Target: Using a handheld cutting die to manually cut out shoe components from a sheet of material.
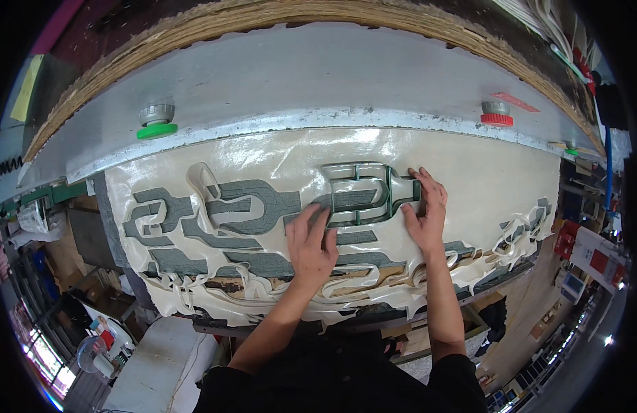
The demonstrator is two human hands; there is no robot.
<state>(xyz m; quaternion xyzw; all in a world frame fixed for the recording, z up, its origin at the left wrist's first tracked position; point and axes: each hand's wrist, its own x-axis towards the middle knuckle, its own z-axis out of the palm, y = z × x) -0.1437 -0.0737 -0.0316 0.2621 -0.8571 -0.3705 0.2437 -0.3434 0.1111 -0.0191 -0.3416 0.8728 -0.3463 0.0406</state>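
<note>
A dark green metal cutting die, shaped like a fork with a narrow right end, lies on a glossy cream sheet. My right hand is closed around that narrow end, thumb on the near side and fingers on the far side. At the opposite edge, my left hand has its fingertips pressed against the die. Fork-shaped cut-outs in the sheet, left of the die, bare a grey-green cutting surface. A loop of the cream material curls up there.
Beyond the sheet hangs a grey metal press beam, carrying a green button and a red button. Torn cream scraps run along the near edge. A white surface and a fan are at lower left.
</note>
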